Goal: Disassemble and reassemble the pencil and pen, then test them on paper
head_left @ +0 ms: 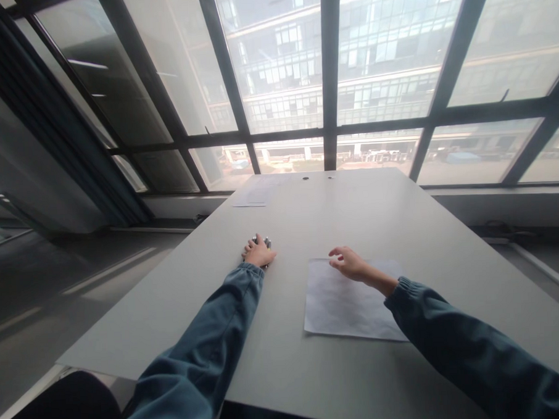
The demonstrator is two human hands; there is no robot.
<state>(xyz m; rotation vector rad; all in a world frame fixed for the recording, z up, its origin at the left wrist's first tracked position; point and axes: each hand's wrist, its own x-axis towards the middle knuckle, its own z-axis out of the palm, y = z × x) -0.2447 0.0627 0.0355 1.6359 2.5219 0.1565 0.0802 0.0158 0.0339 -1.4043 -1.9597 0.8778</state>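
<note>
Pens (pixel 261 240) bunched under left hand (pixel 259 254), fingers closing over them; right hand (pixel 349 263), fingers loosely spread, hovering over paper sheet (pixel 348 302) on bench (pixel 377 217).

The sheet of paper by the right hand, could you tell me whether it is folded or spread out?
Spread out. The sheet of paper lies flat on the table, all edges visible, with the right hand over its far edge.

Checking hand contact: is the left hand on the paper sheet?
No. The left hand lies over some pens beside the sheet; the right hand hovers over the sheet.
</note>
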